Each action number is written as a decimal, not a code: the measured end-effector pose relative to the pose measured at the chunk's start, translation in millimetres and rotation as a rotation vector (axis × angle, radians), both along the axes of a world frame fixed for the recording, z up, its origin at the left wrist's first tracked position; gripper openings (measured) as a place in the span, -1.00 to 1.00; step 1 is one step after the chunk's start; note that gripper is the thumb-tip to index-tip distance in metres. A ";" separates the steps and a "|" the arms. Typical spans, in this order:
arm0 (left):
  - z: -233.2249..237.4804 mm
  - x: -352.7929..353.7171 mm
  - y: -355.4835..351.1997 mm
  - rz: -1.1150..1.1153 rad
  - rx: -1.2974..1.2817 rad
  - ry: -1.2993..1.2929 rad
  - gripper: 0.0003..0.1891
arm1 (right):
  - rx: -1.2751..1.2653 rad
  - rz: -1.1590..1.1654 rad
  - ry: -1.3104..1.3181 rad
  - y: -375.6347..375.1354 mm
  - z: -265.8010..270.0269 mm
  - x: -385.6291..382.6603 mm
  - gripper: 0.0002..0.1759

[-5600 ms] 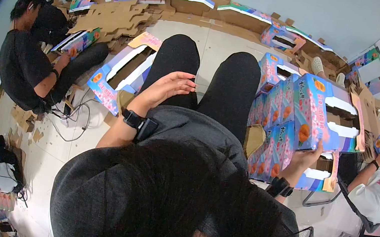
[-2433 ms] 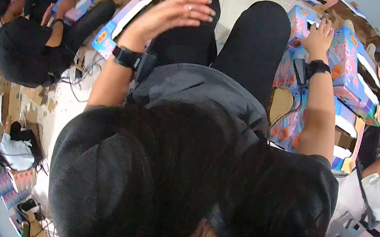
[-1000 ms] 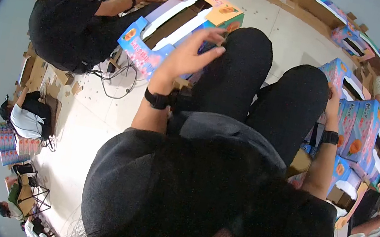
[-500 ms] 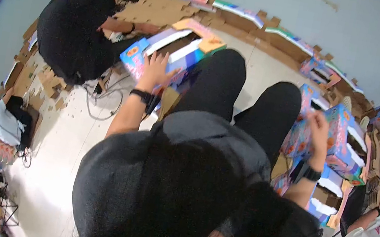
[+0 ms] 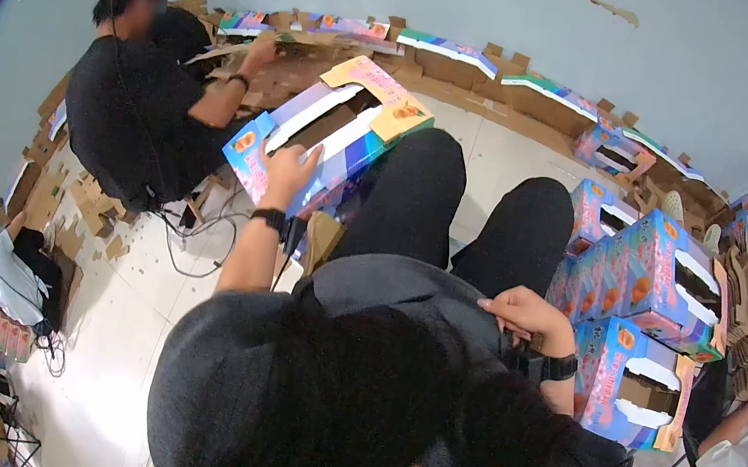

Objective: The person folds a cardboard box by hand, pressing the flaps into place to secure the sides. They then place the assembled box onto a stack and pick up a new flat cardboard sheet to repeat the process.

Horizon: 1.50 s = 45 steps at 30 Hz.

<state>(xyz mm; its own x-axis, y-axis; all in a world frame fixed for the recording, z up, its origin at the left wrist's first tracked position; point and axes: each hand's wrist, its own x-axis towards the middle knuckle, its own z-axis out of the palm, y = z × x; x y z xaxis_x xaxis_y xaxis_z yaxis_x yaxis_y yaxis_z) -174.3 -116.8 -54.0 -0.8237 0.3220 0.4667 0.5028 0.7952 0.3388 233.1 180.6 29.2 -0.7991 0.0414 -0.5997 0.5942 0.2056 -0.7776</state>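
A colourful printed carton (image 5: 340, 143) with a long opening in its top stands tilted left of my knees. Over the near edge of that opening, my left hand (image 5: 287, 173) is closed on the carton, thumb toward the right. My right hand (image 5: 524, 316) rests at the front of my dark shirt by my lap, its fingers curled together and nothing visible in them. Right of my legs, similar cartons (image 5: 643, 266) stand in a row on top of another carton (image 5: 608, 380).
A co-worker in black (image 5: 131, 106) sits at the left, one hand on flat cardboard (image 5: 267, 75). More people are at the far left and far right. Cartons and cardboard line the wall. Cables (image 5: 192, 246) and cardboard scraps (image 5: 94, 204) lie on the floor at the left.
My right hand has moved left from the stacked cartons to my lap. My left hand has gone from spread fingers to a hold at the opening's edge. The co-worker's hand has risen.
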 end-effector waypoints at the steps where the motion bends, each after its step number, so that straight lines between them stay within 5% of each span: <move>1: 2.6 6.3 -2.0 -0.022 0.094 0.094 -0.41 | 0.015 -0.005 0.001 -1.0 1.9 1.9 -0.43; 5: 59.3 33.7 2.1 -0.031 0.274 0.307 -0.53 | 0.017 0.012 0.029 0.4 6.2 3.5 -0.46; 9: 145.4 68.3 18.6 -0.073 0.412 0.370 -0.60 | 0.078 0.144 0.218 -7.6 26.3 -8.1 -0.74; 11: 179.3 95.9 35.1 -0.122 0.570 0.395 -0.58 | 0.098 0.198 0.531 -12.0 31.7 -18.3 -0.60; 13: 196.7 116.7 47.0 -0.169 0.548 0.288 -0.46 | 0.154 0.215 0.699 -21.9 53.7 -33.0 -0.21; 15: 196.6 127.6 68.7 -0.216 0.612 0.301 -0.43 | 0.147 0.126 0.881 -33.8 66.7 -52.2 0.11; 18: 187.4 176.0 116.3 -0.354 0.729 0.083 -0.38 | 0.095 -0.305 1.088 -48.2 68.0 -91.6 0.52; 22: 159.2 208.3 148.5 -0.568 0.783 0.031 -0.44 | 0.319 -0.568 1.329 -54.6 51.7 -95.1 0.47; 24: 146.4 215.9 148.3 -0.674 0.664 0.036 -0.53 | 0.200 -0.593 1.352 -40.3 35.0 -88.5 0.42; 33: 141.5 171.4 98.1 -0.457 0.657 0.751 -0.01 | 0.186 -0.443 1.183 0.1 14.4 -65.7 0.24; 39: 172.9 128.3 44.1 -0.644 0.500 0.172 0.19 | 0.165 -0.390 1.154 23.0 9.2 -60.6 0.05; 40: 160.4 111.2 36.5 -0.939 0.579 -0.307 0.27 | 0.088 -0.429 1.099 26.3 11.4 -56.8 -0.03; 41: 145.9 99.2 30.8 -1.089 0.532 -0.406 0.29 | 0.078 -0.441 1.082 27.5 14.0 -57.2 -0.04; 45: 144.5 121.7 40.0 -1.101 0.661 -0.500 0.23 | 0.263 -0.483 1.088 30.0 20.2 -59.2 -0.10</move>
<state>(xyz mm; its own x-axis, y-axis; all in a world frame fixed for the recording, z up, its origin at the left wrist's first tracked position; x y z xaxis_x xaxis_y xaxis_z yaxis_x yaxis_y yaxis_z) -52.6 -76.8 90.5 -0.4146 0.7475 0.5190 0.4757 -0.3082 0.8238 173.9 210.6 49.4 -0.7479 0.4924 0.4451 -0.2828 0.3703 -0.8848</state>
